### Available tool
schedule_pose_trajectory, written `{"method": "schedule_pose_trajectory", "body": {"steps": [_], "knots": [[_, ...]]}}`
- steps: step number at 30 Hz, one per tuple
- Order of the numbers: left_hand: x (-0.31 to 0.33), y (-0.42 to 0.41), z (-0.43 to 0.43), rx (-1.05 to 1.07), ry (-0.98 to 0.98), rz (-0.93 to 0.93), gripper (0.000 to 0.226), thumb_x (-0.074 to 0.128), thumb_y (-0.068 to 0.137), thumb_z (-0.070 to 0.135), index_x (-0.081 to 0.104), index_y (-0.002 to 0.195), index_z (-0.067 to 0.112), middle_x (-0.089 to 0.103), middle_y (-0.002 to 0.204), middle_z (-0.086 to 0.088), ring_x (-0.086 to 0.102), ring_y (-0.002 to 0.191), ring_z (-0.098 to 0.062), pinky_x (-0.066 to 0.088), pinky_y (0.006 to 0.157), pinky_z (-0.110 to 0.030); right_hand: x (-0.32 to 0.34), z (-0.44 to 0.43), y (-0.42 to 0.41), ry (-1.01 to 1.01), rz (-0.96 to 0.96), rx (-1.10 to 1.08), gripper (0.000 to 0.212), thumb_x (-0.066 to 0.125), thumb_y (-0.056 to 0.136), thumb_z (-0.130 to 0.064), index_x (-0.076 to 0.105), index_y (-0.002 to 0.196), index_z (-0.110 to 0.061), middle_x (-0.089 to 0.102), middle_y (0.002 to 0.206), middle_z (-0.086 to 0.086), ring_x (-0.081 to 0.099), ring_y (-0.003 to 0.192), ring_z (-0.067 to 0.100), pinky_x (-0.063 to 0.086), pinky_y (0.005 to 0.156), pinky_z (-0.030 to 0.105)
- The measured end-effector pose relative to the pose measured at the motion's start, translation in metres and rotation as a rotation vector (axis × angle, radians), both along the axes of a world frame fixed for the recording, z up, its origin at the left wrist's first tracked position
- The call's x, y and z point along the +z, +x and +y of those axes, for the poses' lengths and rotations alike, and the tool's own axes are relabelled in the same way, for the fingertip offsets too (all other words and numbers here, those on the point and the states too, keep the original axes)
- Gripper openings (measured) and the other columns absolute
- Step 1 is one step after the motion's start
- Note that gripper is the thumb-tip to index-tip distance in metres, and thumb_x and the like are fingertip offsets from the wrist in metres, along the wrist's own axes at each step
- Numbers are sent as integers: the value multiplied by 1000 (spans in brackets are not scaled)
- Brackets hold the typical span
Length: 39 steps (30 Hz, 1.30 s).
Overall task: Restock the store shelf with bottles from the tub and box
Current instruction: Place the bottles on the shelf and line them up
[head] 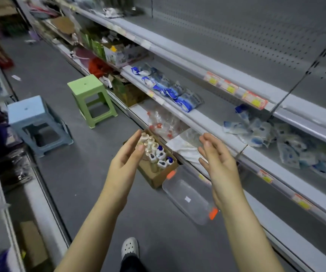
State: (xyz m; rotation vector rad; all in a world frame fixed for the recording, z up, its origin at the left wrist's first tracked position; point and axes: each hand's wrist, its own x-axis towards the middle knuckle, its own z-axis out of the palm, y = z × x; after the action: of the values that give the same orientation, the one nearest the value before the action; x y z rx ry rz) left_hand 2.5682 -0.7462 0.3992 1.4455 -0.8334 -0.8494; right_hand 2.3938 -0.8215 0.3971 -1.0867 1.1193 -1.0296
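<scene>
A cardboard box (154,174) on the floor by the shelf foot holds several small bottles (159,154) with white and blue caps. Beside it lies a clear plastic tub (189,195) with orange clips, nothing visible inside. Both of my hands hover in the air above them, palms facing each other. My left hand (128,154) is open over the box's left side. My right hand (217,160) is open above the tub, near the edge of the grey shelf (213,122). Neither hand holds anything.
Blue-and-white packets (170,89) lie on the middle shelf, more packets (287,142) further right. Clear bottles with red caps (164,122) sit on the bottom shelf. A green stool (90,99) and a blue stool (34,124) stand in the aisle. My white shoe (129,249) is below.
</scene>
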Motion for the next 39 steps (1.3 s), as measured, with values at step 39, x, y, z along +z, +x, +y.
{"method": "schedule_pose_trajectory", "body": {"steps": [39], "knots": [[-83,230,-223,-34,244,88,42,53,96,24,50,138,31,52,127,30,47,103,30,37,76,6,-91,-266,240,179,81,-8,19,52,99,-26,62,114,-31,67,115,-13,63,107,6,49,92,25]]}}
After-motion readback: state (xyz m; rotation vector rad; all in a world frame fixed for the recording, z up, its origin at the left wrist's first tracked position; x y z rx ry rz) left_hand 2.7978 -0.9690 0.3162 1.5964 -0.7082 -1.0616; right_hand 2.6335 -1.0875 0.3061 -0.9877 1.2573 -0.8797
